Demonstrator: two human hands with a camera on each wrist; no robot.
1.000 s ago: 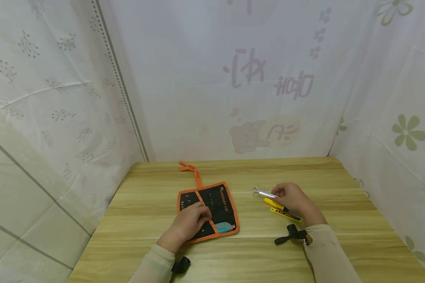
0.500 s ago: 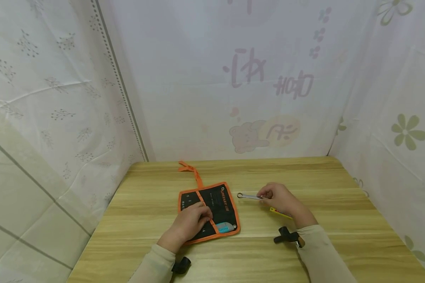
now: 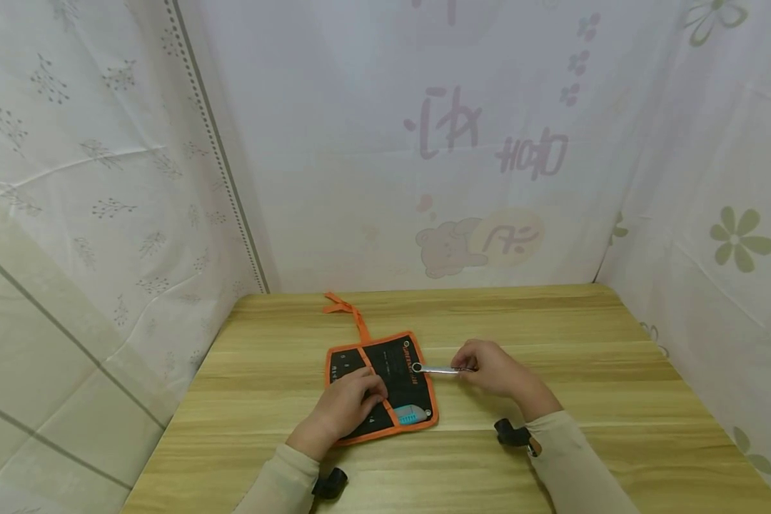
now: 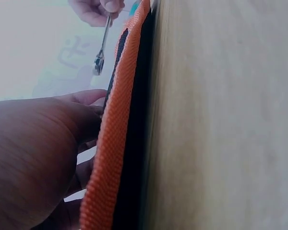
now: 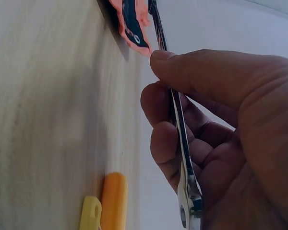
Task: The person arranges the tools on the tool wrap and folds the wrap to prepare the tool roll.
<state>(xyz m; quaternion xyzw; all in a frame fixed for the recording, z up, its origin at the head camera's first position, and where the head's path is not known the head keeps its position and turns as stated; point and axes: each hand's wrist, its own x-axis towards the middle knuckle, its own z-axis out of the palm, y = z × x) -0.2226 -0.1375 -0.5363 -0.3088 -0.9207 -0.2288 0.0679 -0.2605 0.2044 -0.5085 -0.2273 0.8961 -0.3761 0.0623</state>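
A black tool pouch point(image 3: 395, 371) with orange trim lies open on the table. My left hand point(image 3: 347, 403) is on the pouch, its fingers curled at the orange band across the middle, where thumb and fingertips seem to pinch the pocket edge. My right hand point(image 3: 496, 373) pinches a silver combination wrench point(image 3: 438, 370) between thumb and fingers. The wrench points left, its ring end above the pouch's right side; the right wrist view shows its other end point(image 5: 185, 206) beside the palm. A grey and blue tool point(image 3: 411, 415) sits in the pouch's lower pocket.
Two yellow things, an orange-yellow handle point(image 5: 114, 201) and a flat yellow piece point(image 5: 90, 213), lie on the table near my right hand, hidden in the head view. An orange tie strap point(image 3: 353, 314) extends from the pouch's far edge. Patterned curtains point(image 3: 385, 157) surround the wooden table point(image 3: 283, 328).
My right hand has carried the wrench left from beside the yellow things to over the pouch's right edge. My left hand stays on the pouch, which has shifted slightly right.
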